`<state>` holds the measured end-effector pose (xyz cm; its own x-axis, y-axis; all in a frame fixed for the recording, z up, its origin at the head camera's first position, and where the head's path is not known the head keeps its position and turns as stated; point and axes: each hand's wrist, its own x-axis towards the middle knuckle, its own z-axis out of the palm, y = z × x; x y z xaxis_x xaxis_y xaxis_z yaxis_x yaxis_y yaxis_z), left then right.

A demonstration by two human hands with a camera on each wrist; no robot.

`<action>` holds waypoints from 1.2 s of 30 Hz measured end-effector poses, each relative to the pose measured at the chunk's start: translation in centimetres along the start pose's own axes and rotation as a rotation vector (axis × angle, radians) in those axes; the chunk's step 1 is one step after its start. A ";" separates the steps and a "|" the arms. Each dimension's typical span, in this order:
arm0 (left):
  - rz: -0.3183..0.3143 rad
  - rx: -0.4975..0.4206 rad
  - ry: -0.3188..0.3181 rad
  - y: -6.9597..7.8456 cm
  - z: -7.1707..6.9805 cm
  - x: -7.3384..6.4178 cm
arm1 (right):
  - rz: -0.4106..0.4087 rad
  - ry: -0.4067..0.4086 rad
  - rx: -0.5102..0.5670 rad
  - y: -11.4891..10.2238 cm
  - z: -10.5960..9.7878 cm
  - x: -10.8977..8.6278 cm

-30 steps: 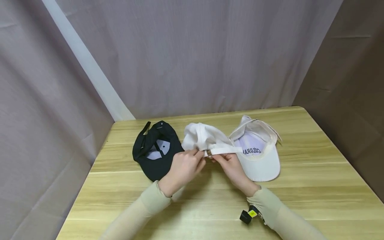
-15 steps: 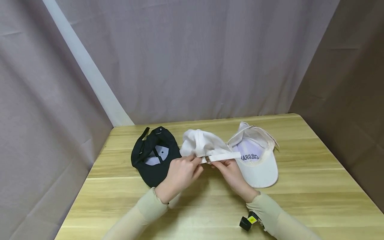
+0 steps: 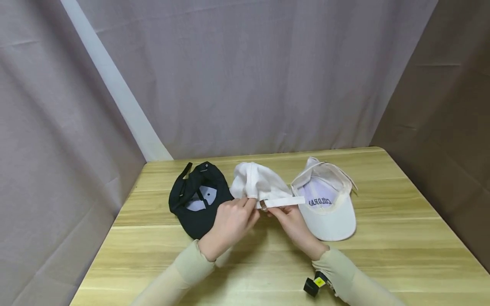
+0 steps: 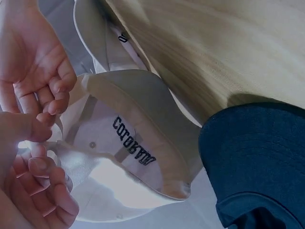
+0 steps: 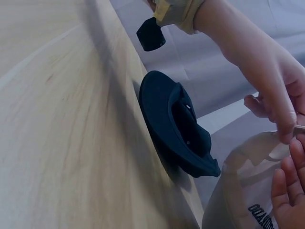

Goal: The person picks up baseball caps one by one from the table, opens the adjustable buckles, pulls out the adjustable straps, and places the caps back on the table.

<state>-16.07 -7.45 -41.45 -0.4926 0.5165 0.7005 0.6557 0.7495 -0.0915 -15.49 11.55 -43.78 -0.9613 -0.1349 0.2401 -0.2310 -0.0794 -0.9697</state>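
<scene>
Both hands work at the back of a white cap (image 3: 260, 180), held above the table between two other caps. Its white strap (image 3: 285, 201) passes a small brownish metal buckle (image 3: 263, 205), and the loose end points right. My left hand (image 3: 232, 221) pinches the cap's rear edge just left of the buckle. From the other side my right hand (image 3: 294, 225) pinches the strap by the buckle, thumb uppermost. In the left wrist view, dark lettering shows inside the held cap (image 4: 128, 176). Fingers partly hide the buckle in both wrist views.
A black cap (image 3: 197, 223) lies upturned on the wooden table (image 3: 153, 250) at left, near the left hand. At right sits an upturned off-white cap (image 3: 333, 223) with lettering inside. Grey curtains (image 3: 245, 76) surround the table. A black device (image 3: 311, 287) hangs at the right wrist.
The head view has tilted slightly. The strap's loose end and the right hand have shifted a little left. Both hands keep their hold, and the other caps stay put.
</scene>
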 end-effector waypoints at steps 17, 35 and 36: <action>-0.006 -0.007 0.004 -0.2 -0.3 -0.8 | -0.016 0.031 -0.161 -0.5 -0.1 -0.3; 0.006 0.017 -0.007 -0.5 -0.1 -1.0 | -0.102 0.029 -0.149 -0.1 -0.6 -0.3; 0.011 0.017 -0.001 -0.5 -0.1 -0.9 | -0.090 0.028 -0.143 0.0 -0.6 -0.2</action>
<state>-15.88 -8.35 -41.98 -0.4862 0.5247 0.6988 0.6510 0.7509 -0.1109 -15.34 12.13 -43.82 -0.9392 -0.1061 0.3264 -0.3331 0.0518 -0.9415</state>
